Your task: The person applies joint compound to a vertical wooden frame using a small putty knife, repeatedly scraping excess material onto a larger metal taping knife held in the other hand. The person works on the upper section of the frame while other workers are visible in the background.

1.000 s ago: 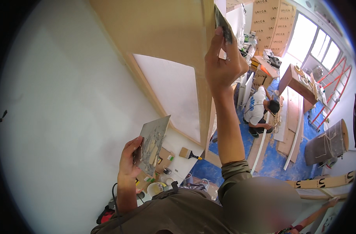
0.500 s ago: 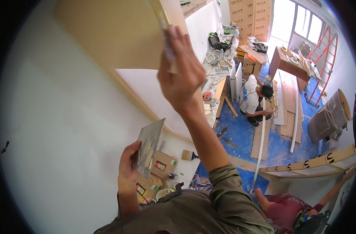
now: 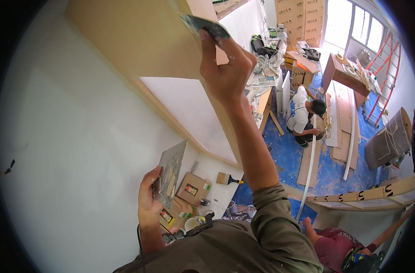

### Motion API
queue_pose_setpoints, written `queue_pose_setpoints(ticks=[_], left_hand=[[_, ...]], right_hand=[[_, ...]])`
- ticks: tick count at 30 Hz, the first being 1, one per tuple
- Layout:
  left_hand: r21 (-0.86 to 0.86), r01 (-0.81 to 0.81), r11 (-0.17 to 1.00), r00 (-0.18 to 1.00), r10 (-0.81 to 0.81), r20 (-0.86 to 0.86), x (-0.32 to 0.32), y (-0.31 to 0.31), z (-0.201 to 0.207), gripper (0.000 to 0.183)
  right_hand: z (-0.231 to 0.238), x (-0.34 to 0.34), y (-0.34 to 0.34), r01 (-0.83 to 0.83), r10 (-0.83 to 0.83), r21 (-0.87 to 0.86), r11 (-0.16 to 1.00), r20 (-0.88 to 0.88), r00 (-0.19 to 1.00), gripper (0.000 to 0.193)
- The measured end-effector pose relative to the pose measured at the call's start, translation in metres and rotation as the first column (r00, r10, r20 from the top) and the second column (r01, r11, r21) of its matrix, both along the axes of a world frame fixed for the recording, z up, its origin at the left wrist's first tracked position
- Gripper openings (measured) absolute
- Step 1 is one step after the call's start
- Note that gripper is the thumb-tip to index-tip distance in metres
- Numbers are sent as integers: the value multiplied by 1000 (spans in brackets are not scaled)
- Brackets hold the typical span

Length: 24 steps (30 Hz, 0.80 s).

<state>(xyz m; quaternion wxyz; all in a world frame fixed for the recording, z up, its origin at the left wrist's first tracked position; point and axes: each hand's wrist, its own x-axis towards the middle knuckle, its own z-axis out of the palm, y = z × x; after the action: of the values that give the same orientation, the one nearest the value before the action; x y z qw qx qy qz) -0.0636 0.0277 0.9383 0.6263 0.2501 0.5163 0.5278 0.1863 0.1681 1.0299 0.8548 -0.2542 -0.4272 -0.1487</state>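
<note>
Raised at upper centre, my right hand (image 3: 226,75) grips a putty knife (image 3: 207,25) with a dark back edge and a thin blade. Its blade meets the edge of a tan wooden panel (image 3: 139,41). White specks dot the fingers. Lower down, my left hand (image 3: 148,193) holds a flat metal plate (image 3: 176,164) by its side, tilted up. Beige filler is smeared over the plate's face. Between the two hands, a white recessed surface (image 3: 184,109) is framed by tan wooden edging.
Below the plate sit cardboard boxes (image 3: 191,189) and a paintbrush (image 3: 228,179) on a white ledge. A co-worker in a white shirt (image 3: 300,109) crouches on blue floor sheeting among long boards; another in maroon (image 3: 332,245) is at lower right. A red ladder (image 3: 384,77) stands far right.
My right hand has turned, bringing the putty knife's broad side into sight, and shifted slightly right. The left hand keeps its hold on the plate. The view has moved slightly.
</note>
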Motion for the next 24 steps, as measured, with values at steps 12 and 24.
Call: queue_pose_setpoints(ticks=[12, 24], left_hand=[[41, 66, 997, 997, -65, -43, 5, -2, 4, 22], [106, 196, 975, 964, -211, 163, -9, 1, -5, 22]], right_hand=[[-37, -3, 6, 15, -23, -98, 995, -81, 996, 19], [-42, -8, 3, 40, -36, -164, 986, 27, 999, 23]])
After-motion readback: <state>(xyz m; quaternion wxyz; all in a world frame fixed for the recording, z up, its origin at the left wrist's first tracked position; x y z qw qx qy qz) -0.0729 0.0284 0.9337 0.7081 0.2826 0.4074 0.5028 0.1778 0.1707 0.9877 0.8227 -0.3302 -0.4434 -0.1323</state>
